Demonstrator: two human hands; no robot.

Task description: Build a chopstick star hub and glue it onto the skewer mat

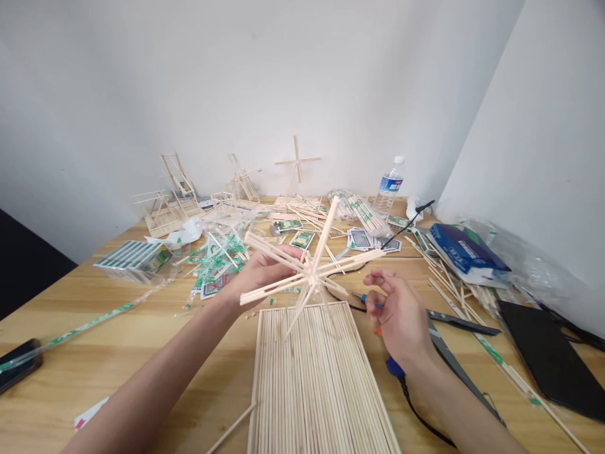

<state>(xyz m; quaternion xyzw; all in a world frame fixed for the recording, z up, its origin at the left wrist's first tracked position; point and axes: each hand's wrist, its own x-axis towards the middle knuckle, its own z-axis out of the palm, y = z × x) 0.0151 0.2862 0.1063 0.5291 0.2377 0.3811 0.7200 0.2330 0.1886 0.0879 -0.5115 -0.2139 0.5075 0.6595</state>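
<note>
My left hand (265,277) is clamped on the star-shaped stick frame (309,271), just above the flat stick panel (316,378); my right hand (401,318), right of the frame, grips a corded blue tool (394,367).

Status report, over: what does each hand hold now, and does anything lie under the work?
Left hand grips stick frame. Right hand holds blue corded tool. Flat stick panel lies below frame.
</note>
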